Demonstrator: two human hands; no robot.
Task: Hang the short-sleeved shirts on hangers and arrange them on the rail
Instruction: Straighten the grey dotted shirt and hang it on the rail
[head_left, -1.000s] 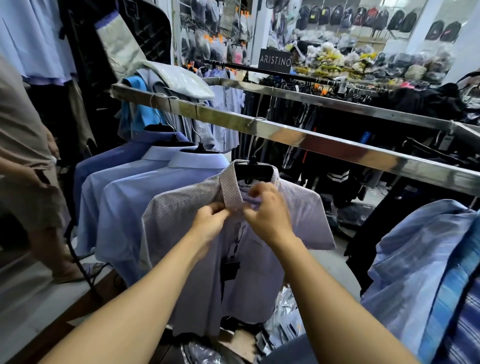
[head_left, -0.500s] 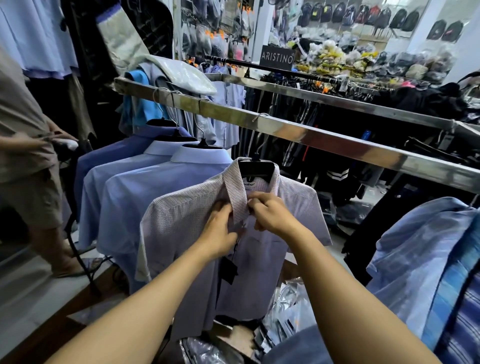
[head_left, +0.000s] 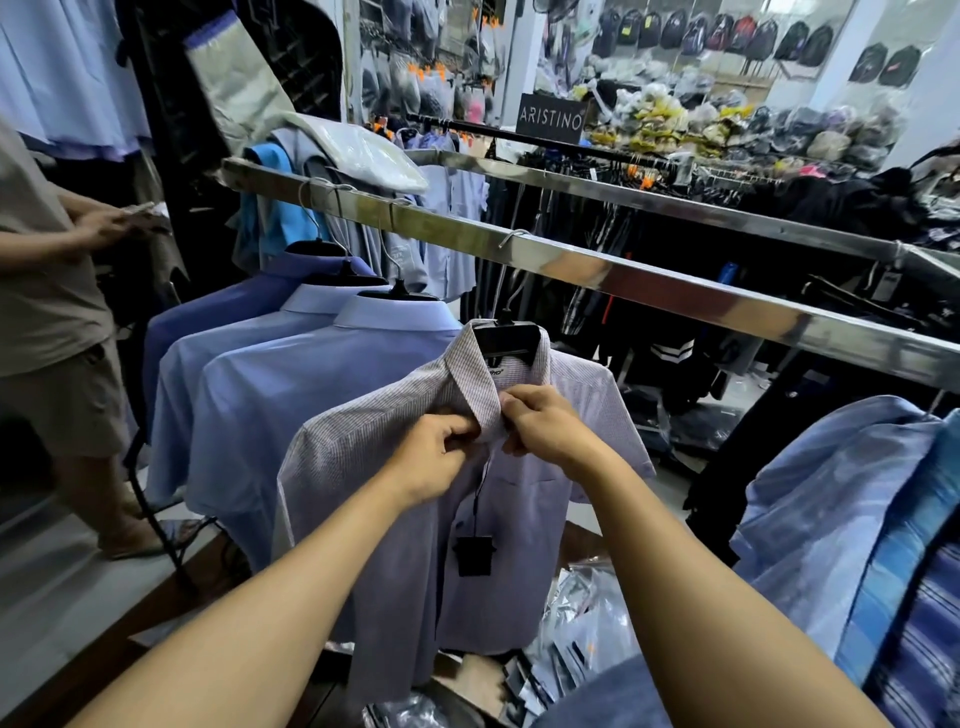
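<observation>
Both hands meet at the throat of a pale, fine-checked short-sleeved shirt, just below the middle of the frame. The left hand has its fingers curled into the shirt's front edge under the collar. The right hand pinches the opposite front edge at the collar tip, and the two hands nearly touch. The shirt hangs on a black hanger whose wire hook sits over the chrome rail, which runs diagonally from the upper left down to the right edge. A black swing tag dangles on a cord down the shirt's front.

Toward the left, three blue shirts hang packed close on the same rail. The nearest one's shoulder is overlapped by the checked shirt's sleeve. Toward the right, the rail is bare for a long stretch past the hook. Beneath it, open room separates the checked shirt's other sleeve from the blue striped garments at the right edge.

Under the hem, clear plastic packets lie heaped. At the left edge a person in khaki shorts stands near the rack's end. A second rail runs behind, with dark clothes crowded below it.
</observation>
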